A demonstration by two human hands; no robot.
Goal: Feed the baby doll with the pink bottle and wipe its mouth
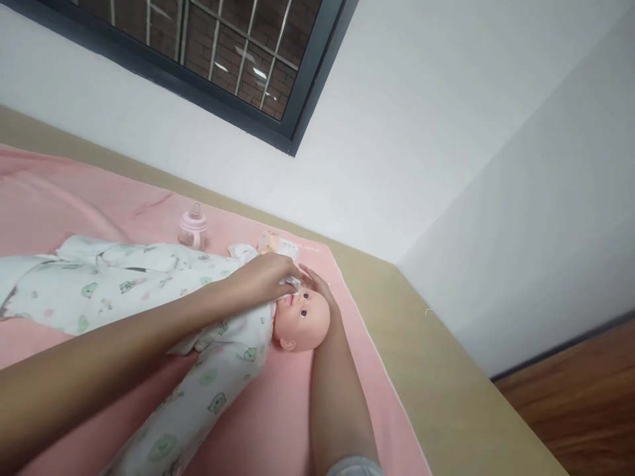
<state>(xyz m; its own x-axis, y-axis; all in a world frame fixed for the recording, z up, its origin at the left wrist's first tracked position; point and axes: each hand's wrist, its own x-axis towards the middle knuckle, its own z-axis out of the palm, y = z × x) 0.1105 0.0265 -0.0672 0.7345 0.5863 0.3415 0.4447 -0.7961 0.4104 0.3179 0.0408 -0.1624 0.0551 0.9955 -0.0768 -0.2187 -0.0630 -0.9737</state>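
Observation:
A baby doll (pixel 310 330) in a white sleepsuit printed with green animals lies on its back, its head to the right. My left hand (pixel 265 274) reaches across the doll's chest. Its fingers are closed on a small white tissue (pixel 294 283), held at the doll's mouth. Around the top of the head comes my right arm, and my right hand (pixel 317 283) rests by the far side of the head with its fingers stretched out. Part of that hand is hidden behind the head and my left hand.
A pink blanket (pixel 278 410) lies under the doll on a light wooden surface (pixel 411 324). Beyond the doll stands a baby bottle (pixel 193 225) with a pink collar. A small white and orange packet (pixel 278 243) lies near the blanket's far edge. White wall and a dark-framed window (pixel 292 125) rise behind.

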